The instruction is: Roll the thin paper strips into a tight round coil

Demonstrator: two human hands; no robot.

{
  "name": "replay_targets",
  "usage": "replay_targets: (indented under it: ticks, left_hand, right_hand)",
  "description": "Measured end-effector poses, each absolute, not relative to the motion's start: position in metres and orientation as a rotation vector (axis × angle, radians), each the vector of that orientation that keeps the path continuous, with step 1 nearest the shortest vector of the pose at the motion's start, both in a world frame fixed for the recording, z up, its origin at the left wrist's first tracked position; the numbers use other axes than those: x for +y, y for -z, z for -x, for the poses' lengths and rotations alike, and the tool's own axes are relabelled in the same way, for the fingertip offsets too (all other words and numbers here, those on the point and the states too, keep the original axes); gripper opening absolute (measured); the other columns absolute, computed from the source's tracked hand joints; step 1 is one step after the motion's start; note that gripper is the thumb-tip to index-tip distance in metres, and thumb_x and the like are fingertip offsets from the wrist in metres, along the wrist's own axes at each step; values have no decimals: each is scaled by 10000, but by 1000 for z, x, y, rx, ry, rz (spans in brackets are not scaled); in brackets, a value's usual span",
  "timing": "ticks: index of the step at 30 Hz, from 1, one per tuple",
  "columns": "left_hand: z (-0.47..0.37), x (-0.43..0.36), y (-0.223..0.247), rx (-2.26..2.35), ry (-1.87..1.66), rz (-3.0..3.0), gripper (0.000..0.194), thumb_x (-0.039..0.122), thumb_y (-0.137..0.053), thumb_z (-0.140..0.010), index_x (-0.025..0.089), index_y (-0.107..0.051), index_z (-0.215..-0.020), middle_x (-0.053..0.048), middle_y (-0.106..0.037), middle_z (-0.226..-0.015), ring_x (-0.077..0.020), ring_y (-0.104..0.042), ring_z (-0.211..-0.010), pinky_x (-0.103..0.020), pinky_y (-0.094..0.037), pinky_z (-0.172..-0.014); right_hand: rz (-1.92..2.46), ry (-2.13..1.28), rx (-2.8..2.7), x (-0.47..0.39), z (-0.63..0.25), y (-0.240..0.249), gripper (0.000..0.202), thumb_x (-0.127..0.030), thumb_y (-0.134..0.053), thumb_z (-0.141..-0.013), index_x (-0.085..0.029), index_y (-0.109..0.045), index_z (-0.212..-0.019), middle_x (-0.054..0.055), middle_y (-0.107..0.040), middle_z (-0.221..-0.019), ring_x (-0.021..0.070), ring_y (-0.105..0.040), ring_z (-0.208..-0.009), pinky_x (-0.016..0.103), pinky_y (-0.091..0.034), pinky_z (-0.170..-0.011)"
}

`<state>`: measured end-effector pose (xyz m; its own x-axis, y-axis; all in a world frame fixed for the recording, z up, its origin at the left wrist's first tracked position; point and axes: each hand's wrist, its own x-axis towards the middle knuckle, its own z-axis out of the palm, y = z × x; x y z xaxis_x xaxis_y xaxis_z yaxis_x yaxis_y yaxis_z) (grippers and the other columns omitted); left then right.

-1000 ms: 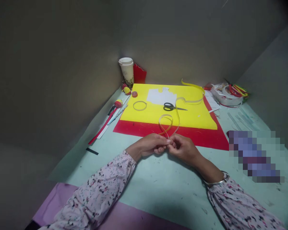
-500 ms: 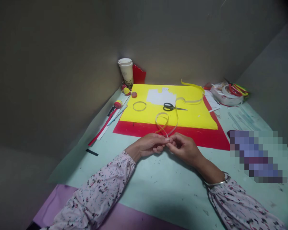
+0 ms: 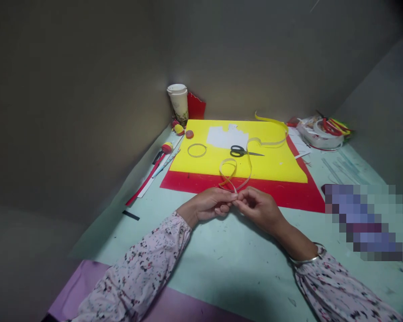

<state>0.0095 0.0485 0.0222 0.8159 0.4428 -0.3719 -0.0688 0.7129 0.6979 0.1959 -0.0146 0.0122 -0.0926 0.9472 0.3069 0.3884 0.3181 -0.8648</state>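
Note:
My left hand (image 3: 214, 203) is closed, its thumb pressing down on a narrow yellow paper strip (image 3: 249, 166). Right beside it, my right hand (image 3: 258, 206) pinches the same strip, with the fingertips of both hands meeting. The piece between the fingertips is mostly hidden. From the hands the strip makes a loop and curls away across a yellow corrugated sheet (image 3: 204, 166). Black-handled scissors (image 3: 238, 151) lie on that sheet, partly under the strip. White paper scraps (image 3: 218, 136) and a thin coiled ring (image 3: 197, 150) are there too.
A red sheet (image 3: 177, 182) lies beneath the yellow one. At the back left stands a lidded paper cup (image 3: 179, 102). Red and white strips (image 3: 144, 181) lie on the left, a plastic bag of coiled strips (image 3: 322, 134) at the back right. A pixelated object (image 3: 362, 219) is on the right.
The view has shifted slightly, so the things on the table appear a little lower and further right. Both hands keep nearly the same pinch on the strip.

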Motion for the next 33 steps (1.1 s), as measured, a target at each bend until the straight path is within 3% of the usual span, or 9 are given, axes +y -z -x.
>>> replay_targets:
  ticks: [8,14,19,26,33]
  left_hand:
    - [-8,51,-21,566,-253,-720,298,303,-829,-770,78,-635,-790,50,-423,-617,-14,-330,-497,-126,-228,-433]
    - [-8,50,-23,560,-232,-751,313,314,-843,-749,71,-663,-832,52,-438,-607,-8,-307,-479,-128,-206,-429]
    - [-9,49,-25,580,-230,-757,326,312,-852,-742,67,-659,-836,53,-447,-597,-5,-305,-463,-137,-194,-422]
    - [-9,49,-24,577,-293,-724,303,288,-850,-743,74,-644,-804,55,-427,-620,-4,-294,-486,-126,-189,-427]
    - [-8,47,-28,569,-193,-811,362,334,-876,-709,73,-647,-809,55,-428,-606,-9,-310,-468,-135,-181,-418]
  right_hand:
    - [1181,-687,-1758,-15,-197,-14,95,-271,-660,-866,-194,-666,-811,6,-641,-687,115,-540,-582,226,-424,-521]
    - [1192,-809,-1716,-15,-197,-11,93,-251,-655,-833,-191,-630,-766,1,-631,-670,111,-531,-573,227,-422,-515]
    - [1205,-981,-1669,-14,-199,-9,145,-322,-668,-842,-197,-628,-779,1,-632,-693,116,-532,-583,241,-432,-528]
    - [1208,-778,-1676,-16,-196,-19,148,-340,-691,-850,-198,-676,-811,17,-654,-720,122,-541,-598,247,-434,-537]
    - [1233,-1323,-1583,-17,-204,-23,326,-499,-724,-810,-185,-637,-815,-38,-572,-625,93,-470,-518,226,-376,-477]
